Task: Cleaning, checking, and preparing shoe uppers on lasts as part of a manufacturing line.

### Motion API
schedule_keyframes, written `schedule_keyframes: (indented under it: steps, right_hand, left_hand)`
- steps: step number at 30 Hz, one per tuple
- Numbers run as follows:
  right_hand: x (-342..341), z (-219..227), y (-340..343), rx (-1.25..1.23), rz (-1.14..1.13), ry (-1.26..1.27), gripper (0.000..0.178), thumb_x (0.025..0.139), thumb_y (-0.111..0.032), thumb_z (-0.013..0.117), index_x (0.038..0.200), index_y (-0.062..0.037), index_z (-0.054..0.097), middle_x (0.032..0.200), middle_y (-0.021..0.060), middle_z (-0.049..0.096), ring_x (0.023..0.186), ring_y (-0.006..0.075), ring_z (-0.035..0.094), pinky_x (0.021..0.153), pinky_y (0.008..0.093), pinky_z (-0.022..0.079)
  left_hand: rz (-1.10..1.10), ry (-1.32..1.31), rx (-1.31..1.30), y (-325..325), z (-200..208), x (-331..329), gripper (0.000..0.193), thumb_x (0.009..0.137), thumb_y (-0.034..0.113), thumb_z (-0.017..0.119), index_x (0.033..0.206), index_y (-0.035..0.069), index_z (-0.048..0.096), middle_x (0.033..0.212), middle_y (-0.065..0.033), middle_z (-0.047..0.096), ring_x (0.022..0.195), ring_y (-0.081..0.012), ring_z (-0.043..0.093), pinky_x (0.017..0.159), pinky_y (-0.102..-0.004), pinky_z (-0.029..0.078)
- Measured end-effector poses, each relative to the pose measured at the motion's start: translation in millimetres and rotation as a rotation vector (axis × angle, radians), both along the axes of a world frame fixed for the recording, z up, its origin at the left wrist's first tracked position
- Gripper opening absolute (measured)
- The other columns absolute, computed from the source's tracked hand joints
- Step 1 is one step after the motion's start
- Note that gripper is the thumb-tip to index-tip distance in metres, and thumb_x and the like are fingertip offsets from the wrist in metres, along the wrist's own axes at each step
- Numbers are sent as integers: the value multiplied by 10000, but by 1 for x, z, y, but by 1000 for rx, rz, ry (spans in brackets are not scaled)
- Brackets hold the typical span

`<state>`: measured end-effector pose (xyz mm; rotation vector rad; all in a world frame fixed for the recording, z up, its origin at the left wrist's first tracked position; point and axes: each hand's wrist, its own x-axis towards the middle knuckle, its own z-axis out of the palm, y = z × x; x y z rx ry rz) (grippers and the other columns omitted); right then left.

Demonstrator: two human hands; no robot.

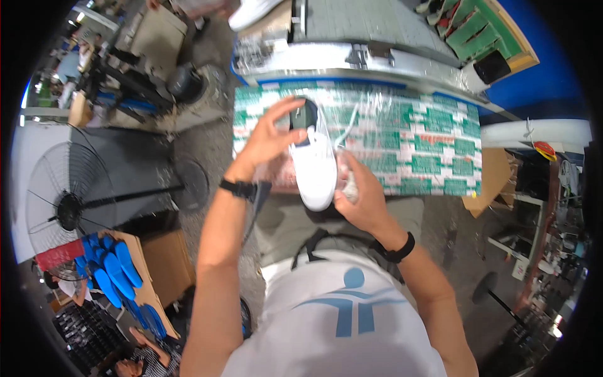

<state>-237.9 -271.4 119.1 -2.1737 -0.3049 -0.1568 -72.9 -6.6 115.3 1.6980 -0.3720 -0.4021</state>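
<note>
A white shoe (316, 176) lies in front of me, toe toward my body, over the near edge of a work surface (440, 147) covered in green-and-white printed sheeting. Its opening looks dark inside, and a white lace trails from it. My left hand (271, 139) grips the shoe at its dark collar, thumb and fingers curved around it. Along the shoe's right side, my right hand (367, 195) is closed with bent fingers around a small crumpled whitish wad (349, 186), perhaps cloth. Some of its fingers are hidden behind the shoe.
Beyond the work surface runs a conveyor (370, 25) with a pale metal edge. Another white shoe (251, 12) sits at the far left. A large fan (69, 210) and blue shoe-shaped pieces (113, 270) stand left. A green rack (474, 31) is at far right.
</note>
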Motion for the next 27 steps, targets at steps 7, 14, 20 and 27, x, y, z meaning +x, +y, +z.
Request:
schedule_keyframes:
  steps: [7,14,20,27]
  right_hand:
    - [3,-25,32,131,115,287,883,870,-363,878,1520,133,548,1162,260,731,1060,461,709,944,523,578]
    - [51,-59,-30,-194,14,-148,959,841,-349,875,1583,130,502,1184,224,722,1081,413,690,969,499,559]
    - [67,-81,-141,-375,-213,-159,928,864,-371,835,1589,108,511,1116,206,719,1012,397,691,909,498,570]
    - [66,-83,-136,-416,-253,-178,897,886,-400,811,1583,90,530,1066,185,707,968,355,687,889,466,581]
  left_hand:
    - [484,568,-567,36,-43,-88,830,1073,308,806,1721,66,348,1538,-105,634,1323,-234,674,1075,-394,596]
    - [648,400,-202,-3,-8,-57,513,1013,124,831,1473,18,630,1297,-65,760,1130,-184,745,971,-372,620]
    - [490,-484,526,2,71,90,728,729,139,1039,1339,8,664,1160,-80,772,1042,-177,695,948,-352,582]
    - [236,-563,766,14,60,334,946,717,8,966,1569,7,555,1442,-194,712,1359,-320,678,1167,-403,517]
